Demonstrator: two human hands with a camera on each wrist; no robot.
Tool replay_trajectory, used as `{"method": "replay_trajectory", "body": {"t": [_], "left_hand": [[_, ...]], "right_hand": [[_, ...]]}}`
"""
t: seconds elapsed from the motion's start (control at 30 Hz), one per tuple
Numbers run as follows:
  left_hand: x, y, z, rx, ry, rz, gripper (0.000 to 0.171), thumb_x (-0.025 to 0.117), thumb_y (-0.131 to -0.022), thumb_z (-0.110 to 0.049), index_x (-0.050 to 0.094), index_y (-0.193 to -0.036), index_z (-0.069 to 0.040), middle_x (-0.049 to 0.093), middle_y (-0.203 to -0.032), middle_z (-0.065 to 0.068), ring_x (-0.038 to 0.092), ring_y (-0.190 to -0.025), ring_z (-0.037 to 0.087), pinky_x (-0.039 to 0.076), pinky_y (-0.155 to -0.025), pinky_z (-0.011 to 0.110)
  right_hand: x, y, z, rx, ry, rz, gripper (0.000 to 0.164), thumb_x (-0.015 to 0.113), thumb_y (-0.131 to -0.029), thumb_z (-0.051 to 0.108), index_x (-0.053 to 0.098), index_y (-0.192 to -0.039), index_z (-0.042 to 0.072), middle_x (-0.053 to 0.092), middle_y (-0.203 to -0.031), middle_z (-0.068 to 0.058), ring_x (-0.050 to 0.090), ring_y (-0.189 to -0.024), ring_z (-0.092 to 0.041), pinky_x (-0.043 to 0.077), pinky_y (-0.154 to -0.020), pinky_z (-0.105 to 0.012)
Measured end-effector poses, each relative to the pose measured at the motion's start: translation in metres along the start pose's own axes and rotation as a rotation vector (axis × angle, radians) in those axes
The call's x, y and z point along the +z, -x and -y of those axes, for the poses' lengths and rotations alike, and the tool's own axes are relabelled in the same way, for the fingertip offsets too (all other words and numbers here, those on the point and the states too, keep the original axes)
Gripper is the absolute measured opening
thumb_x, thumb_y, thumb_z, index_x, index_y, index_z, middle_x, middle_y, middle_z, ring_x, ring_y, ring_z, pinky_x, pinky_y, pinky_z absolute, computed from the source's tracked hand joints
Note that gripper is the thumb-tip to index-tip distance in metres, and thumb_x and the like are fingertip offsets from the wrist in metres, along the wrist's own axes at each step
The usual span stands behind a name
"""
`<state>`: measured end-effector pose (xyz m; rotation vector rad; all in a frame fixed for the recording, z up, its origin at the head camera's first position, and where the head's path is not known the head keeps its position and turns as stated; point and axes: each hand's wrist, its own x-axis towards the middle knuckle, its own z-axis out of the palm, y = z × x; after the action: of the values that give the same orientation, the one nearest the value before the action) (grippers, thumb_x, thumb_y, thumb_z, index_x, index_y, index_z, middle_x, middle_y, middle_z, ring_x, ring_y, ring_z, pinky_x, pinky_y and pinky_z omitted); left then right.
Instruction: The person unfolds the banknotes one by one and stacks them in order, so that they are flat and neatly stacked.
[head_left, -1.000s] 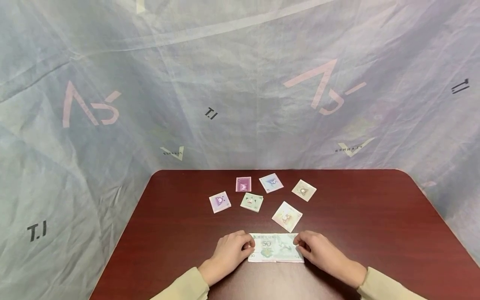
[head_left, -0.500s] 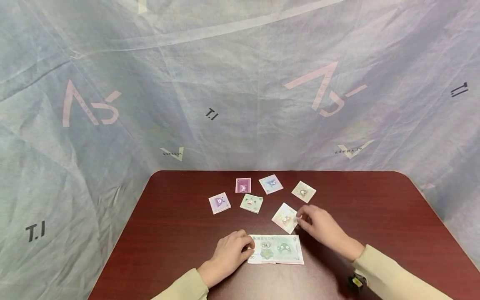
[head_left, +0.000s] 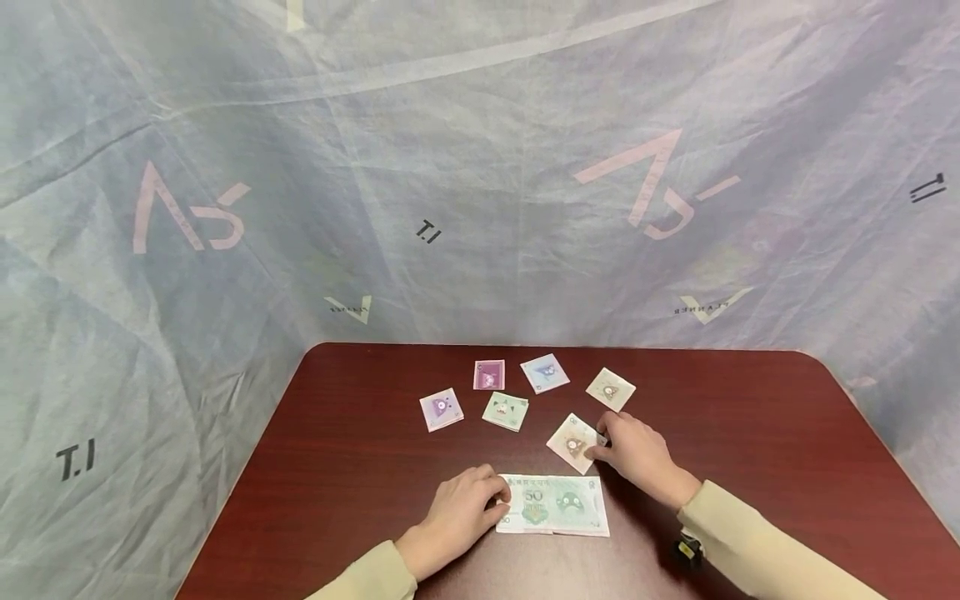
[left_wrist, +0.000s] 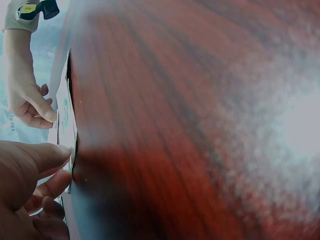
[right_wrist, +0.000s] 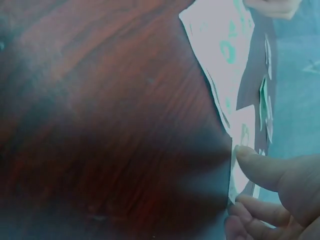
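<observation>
A green banknote marked 50 lies flat near the table's front middle, a crease at its lower edge. My left hand holds its left end, with the thumb on top in the left wrist view. Just beyond its right half lies a folded pale orange banknote, turned cornerwise. My right hand grips that folded note at its right corner. In the right wrist view the thumb is on the folded note and the other fingers are bent round its far side.
Farther back on the dark red table lie several folded banknotes: a purple one, a magenta one, a green one, a blue one and an olive one. A grey printed cloth hangs behind.
My right hand has left the green banknote's right end and moved up to the folded orange note, taking hold of its right corner. The left hand has stayed in place.
</observation>
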<state>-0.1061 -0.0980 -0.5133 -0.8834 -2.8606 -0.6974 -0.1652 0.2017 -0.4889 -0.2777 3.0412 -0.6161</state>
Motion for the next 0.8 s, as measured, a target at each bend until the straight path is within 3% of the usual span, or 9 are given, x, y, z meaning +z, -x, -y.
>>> {"method": "replay_trajectory", "body": {"t": [0.23,0.37,0.6,0.8], "left_hand": [[0.0,0.001,0.0,0.014,-0.023,0.008,0.009,0.079,-0.089,-0.019,0.072,-0.088,-0.024,0.057,-0.082,-0.014,0.053,-0.074,0.002,0.043,-0.057,0.024],[-0.001,0.0,-0.001,0.021,-0.039,0.012,0.008,0.079,-0.089,-0.02,0.072,-0.088,-0.024,0.056,-0.081,-0.014,0.054,-0.074,0.003,0.043,-0.056,0.024],[-0.002,0.0,-0.001,0.027,-0.069,0.014,0.009,0.079,-0.09,-0.022,0.071,-0.088,-0.025,0.055,-0.081,-0.014,0.053,-0.073,0.003,0.041,-0.055,0.023],[-0.002,0.0,-0.001,0.027,-0.063,0.017,0.009,0.079,-0.09,-0.021,0.071,-0.089,-0.025,0.055,-0.081,-0.013,0.051,-0.071,0.002,0.041,-0.055,0.023]], "right_hand": [[0.002,-0.006,-0.007,-0.01,-0.143,-0.013,0.018,0.083,-0.083,0.008,0.066,-0.09,0.007,0.067,-0.074,0.001,0.063,-0.069,-0.015,0.051,-0.065,-0.04],[0.004,-0.007,-0.012,-0.02,-0.187,-0.029,0.016,0.08,-0.084,0.005,0.066,-0.091,0.006,0.067,-0.072,0.002,0.062,-0.067,-0.014,0.05,-0.065,-0.04],[0.004,-0.008,-0.014,-0.036,-0.184,-0.036,0.011,0.078,-0.085,0.005,0.068,-0.086,0.009,0.065,-0.07,0.005,0.057,-0.064,-0.01,0.047,-0.062,-0.037],[0.0,-0.009,-0.013,-0.082,-0.156,-0.069,0.019,0.078,-0.087,0.006,0.063,-0.078,0.014,0.056,-0.069,0.005,0.05,-0.063,-0.012,0.043,-0.059,-0.036]]}}
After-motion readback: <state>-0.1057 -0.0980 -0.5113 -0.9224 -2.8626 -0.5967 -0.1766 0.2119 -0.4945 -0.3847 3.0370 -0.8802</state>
